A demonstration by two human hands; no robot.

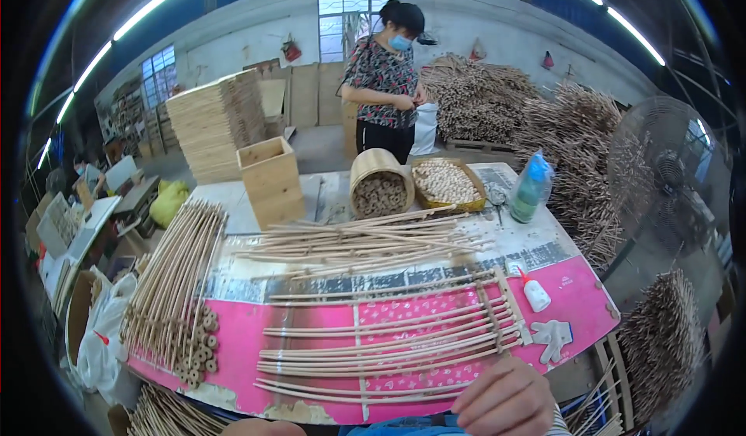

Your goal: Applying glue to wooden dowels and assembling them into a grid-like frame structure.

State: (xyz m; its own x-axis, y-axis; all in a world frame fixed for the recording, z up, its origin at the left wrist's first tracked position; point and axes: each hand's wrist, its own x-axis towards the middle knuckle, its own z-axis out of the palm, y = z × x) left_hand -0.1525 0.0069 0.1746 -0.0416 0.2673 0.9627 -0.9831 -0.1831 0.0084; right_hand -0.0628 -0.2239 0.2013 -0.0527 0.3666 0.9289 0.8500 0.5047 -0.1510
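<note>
My right hand (505, 399) is at the front edge of the table, just below the right ends of a row of thin wooden dowels (373, 353). Its fingers are curled together; what they hold, if anything, is hidden. Only the top of my left hand (264, 428) shows at the lower edge, its fingers out of sight. The dowels lie side by side on a pink mat (241, 335). Across their right ends runs a brown rod (491, 312), next to a pale wooden strip (513, 304). A white glue bottle (536, 294) with a red tip and a pale glove (552, 340) lie to the right.
A dowel bundle (171, 273) and drilled wooden discs (203, 347) lie at left. Farther back are loose dowels (357, 242), a wooden box (270, 183), a disc-filled bucket (373, 160), a basket of beads (472, 204) and a green bottle (531, 191). A masked person (388, 78) stands opposite; a fan (668, 172) is at right.
</note>
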